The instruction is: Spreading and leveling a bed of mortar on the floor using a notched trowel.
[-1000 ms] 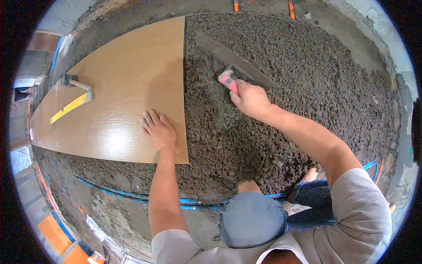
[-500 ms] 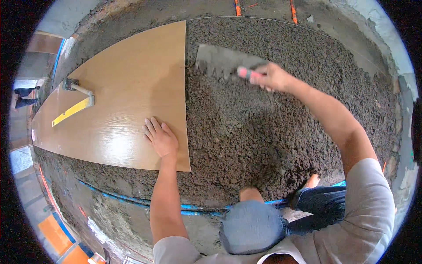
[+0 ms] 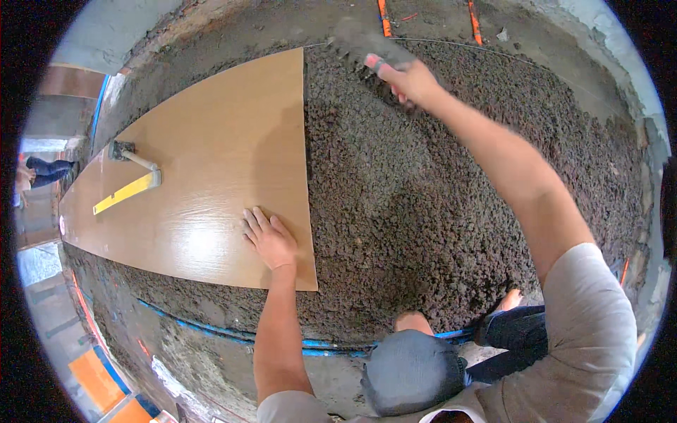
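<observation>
My left hand (image 3: 271,238) lies flat with spread fingers on a large glossy tan tile (image 3: 211,120), near its right edge. Gripped in my right hand (image 3: 415,83) is the red handle of a trowel (image 3: 379,65), whose broad grey blade is smeared by motion. That blade is over the far edge of a bed of dark, crumbly mortar (image 3: 416,204), just right of the tile's far corner. On the tile's left part rest a yellow level (image 3: 127,194) and a mallet (image 3: 123,149) with a dark head; the level's near end meets the mallet's handle.
A thin string (image 3: 504,58) runs along the mortar's far side, with orange pipes (image 3: 384,17) beyond it. Blue pipes (image 3: 211,328) cross the ground on the near side. Rough walls (image 3: 627,42) bound the area. Another person's legs (image 3: 49,169) show at far left.
My right hand has swept the trowel away from me and slightly left, to the mortar's far edge. My left hand stays on the tile; the whole view has shifted a little.
</observation>
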The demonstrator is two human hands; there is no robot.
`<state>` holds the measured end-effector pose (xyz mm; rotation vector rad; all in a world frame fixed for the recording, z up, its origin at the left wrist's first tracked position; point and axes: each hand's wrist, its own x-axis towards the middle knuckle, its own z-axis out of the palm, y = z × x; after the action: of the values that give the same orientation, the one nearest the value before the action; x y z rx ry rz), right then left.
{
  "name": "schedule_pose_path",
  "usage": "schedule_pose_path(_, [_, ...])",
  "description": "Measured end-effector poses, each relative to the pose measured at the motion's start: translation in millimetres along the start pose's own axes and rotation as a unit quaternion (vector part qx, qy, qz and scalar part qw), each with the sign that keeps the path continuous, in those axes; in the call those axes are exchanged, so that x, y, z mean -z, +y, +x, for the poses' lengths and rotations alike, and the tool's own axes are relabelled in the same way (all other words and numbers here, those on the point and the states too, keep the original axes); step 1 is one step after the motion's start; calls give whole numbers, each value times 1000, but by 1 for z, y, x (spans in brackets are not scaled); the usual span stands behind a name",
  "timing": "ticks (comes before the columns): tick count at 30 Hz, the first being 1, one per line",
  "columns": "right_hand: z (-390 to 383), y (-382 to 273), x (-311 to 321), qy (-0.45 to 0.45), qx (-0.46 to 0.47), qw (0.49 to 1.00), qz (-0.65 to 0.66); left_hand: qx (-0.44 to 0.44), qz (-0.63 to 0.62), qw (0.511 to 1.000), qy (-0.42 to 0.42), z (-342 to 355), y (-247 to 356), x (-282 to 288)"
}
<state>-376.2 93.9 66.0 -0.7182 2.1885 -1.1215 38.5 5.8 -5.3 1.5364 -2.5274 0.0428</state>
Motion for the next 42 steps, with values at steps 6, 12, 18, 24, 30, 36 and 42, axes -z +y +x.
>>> schedule_pose_path(6, [-56,-18,-43,123,-98,954,254,10,-13,999,-38,2,3,11])
schedule_pose_path(12, [-37,-25,-91,86,-102,945,300,18,-12,999,-48,2,9,15])
schedule_pose_path(18, [-26,-56,-111,53,-115,950,284,11,-10,999,-44,1,6,14])
schedule_pose_path(24, [-46,-46,-110,91,-117,934,325,8,-7,999,-33,3,8,11])
schedule_pose_path(30, [-49,-57,-120,12,-103,937,334,-9,-4,1000,-11,0,-1,7])
schedule_pose_path(36, [-21,-32,-103,70,-83,946,306,2,-3,1000,-20,2,7,8])
schedule_pose_path(42, [-98,-12,-57,52,-124,972,194,2,34,999,-6,0,-7,5])
